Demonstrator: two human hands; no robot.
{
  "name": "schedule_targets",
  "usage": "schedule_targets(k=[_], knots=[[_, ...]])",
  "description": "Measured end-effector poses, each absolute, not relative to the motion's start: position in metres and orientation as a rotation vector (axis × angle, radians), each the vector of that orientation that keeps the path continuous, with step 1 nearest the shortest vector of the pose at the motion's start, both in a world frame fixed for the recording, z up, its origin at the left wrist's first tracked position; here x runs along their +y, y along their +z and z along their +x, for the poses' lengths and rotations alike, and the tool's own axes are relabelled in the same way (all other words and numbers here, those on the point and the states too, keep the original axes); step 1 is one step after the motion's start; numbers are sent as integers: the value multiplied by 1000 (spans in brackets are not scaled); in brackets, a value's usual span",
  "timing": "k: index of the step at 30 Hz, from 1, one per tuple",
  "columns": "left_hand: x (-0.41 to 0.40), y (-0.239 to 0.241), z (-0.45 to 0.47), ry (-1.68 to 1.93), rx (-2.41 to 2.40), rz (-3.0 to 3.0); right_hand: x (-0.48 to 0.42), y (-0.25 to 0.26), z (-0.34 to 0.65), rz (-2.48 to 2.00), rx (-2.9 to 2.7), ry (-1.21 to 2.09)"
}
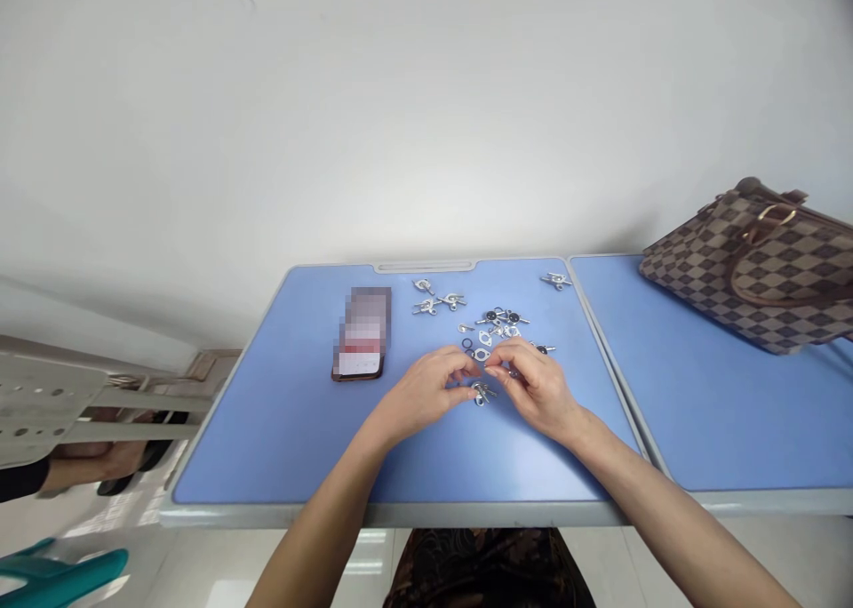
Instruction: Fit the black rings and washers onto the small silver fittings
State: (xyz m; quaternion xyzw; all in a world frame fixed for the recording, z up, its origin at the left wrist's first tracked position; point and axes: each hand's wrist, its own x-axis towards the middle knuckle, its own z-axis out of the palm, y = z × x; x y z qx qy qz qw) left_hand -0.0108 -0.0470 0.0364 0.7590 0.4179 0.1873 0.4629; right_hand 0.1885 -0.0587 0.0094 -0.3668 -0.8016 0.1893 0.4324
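Observation:
My left hand is curled at the middle of the blue table, its thumb and fingertips around a small silver metal fitting with thin stems. Opposite it, my right hand has thumb and index finger pinched together; anything between them is too small to make out. Just beyond the hands lie flat metal plates with holes, dark rubber rings and fittings with black round centres. My right hand partly covers another black-centred fitting.
Several assembled silver fittings lie farther back, with one more at the back right. A phone with a blurred screen lies left. A checkered handbag rests on the adjoining table. Another person's arm shows at far left.

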Motion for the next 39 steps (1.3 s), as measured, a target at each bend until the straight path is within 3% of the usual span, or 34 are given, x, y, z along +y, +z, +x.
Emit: schedule_targets(k=[8, 13, 19, 31, 39], knots=[[-56, 34, -11, 191, 1251, 2258, -59, 15, 193, -1010, -2033, 507], [-59, 46, -15, -18, 1041, 2235, -60, 20, 198, -1025, -1997, 497], [-57, 50, -7, 301, 1019, 2299, -63, 28, 203, -1048, -1980, 490], [-64, 30, 7, 234, 1043, 2434, -66, 31, 208, -1069, -2017, 534], [-67, 28, 11, 221, 1047, 2364, -60, 24, 210, -1402, -2433, 615]])
